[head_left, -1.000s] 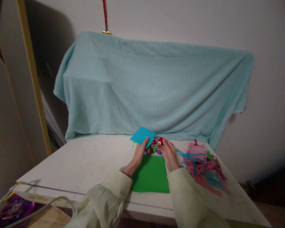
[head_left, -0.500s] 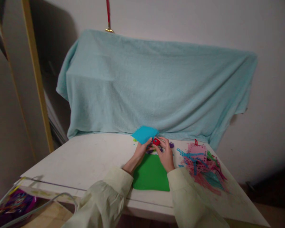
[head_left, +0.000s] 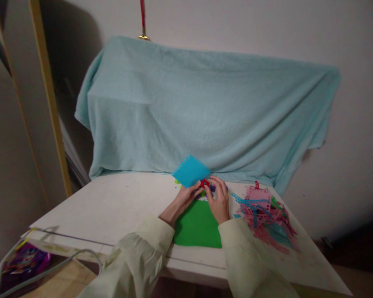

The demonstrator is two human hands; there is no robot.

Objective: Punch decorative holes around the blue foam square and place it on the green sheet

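A flat blue sheet with a row of small holes along its edges is tilted up, corner foremost. My left hand grips its near corner, thumb on top. At that corner sits a small red piece with a dark round spot. My right hand has its thumb and fingers closed around the red piece, next to the left fingertips. Under both wrists lies a green mat. Small purple and green pieces lie just beyond the mat, partly hidden by my hands.
On the white table, a pile of pink, red, blue and green perforated scraps lies to the right. A light blue towel hangs behind. A grey cable and a purple packet are at the lower left.
The blue sheet has tilted up more and shows more of its face. The red piece has turned a little between my fingers and sits slightly higher.
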